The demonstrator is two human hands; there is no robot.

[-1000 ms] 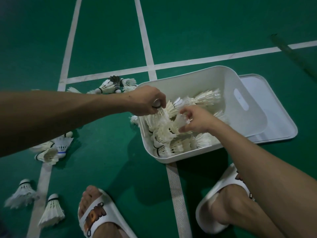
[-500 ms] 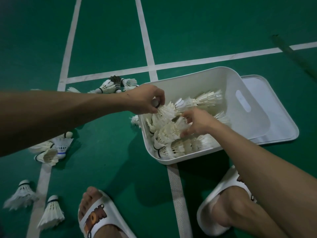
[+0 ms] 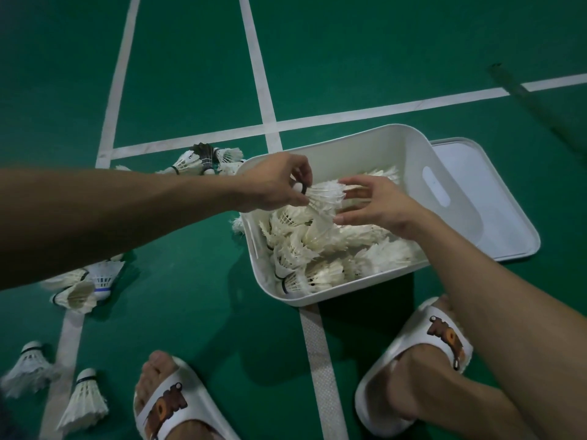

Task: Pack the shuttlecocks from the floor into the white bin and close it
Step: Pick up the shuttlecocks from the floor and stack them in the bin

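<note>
The white bin (image 3: 365, 144) sits on the green floor and holds a heap of white shuttlecocks (image 3: 320, 249). My left hand (image 3: 273, 182) pinches the cork end of one shuttlecock (image 3: 325, 198) above the bin's left rim. My right hand (image 3: 374, 204) is spread over the bin, its fingers touching the feather end of that shuttlecock. Loose shuttlecocks lie on the floor: a cluster (image 3: 203, 160) beyond my left arm, a few (image 3: 82, 287) below it, and two (image 3: 84, 404) at the lower left. The white lid (image 3: 508, 223) lies flat under the bin's right side.
My two feet in white slippers (image 3: 165, 408) (image 3: 422, 354) stand on the floor in front of the bin. White court lines (image 3: 263, 90) cross the green floor. A dark pole (image 3: 540, 106) lies at the upper right.
My left hand has lifted a shuttlecock out of the heap by its cork. My right hand let go of the heap, rose and opened against the feathers.
</note>
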